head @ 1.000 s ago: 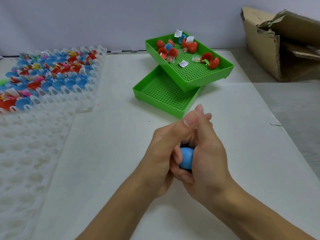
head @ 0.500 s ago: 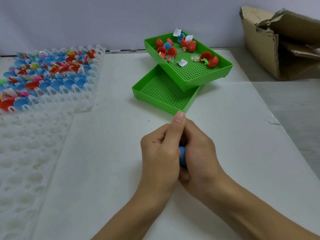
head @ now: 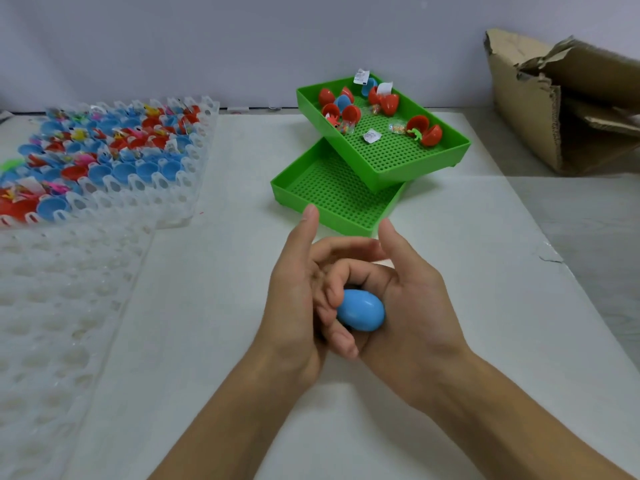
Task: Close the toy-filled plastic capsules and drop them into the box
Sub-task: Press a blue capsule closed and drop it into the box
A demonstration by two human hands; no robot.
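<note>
A closed blue capsule (head: 362,310) sits low in the middle of the head view, above the white table. My right hand (head: 415,306) holds it in the palm, fingers curled round it from below and thumb raised. My left hand (head: 294,299) lies against the right hand's fingers with its thumb lifted and its fingers reaching loosely across the top; it does not grip the capsule. The torn cardboard box (head: 571,109) stands at the far right, beyond the table edge.
Two green perforated trays sit ahead: the upper tray (head: 398,164) holds several open red and blue capsules with small toys, and rests tilted on the lower tray (head: 332,199). A clear cell tray (head: 104,157) of capsule halves lies far left, a bare clear tray (head: 52,306) nearer.
Both hands were clamped together over the capsule; now the thumbs have lifted and the hands have parted, showing the closed blue capsule in my right hand.
</note>
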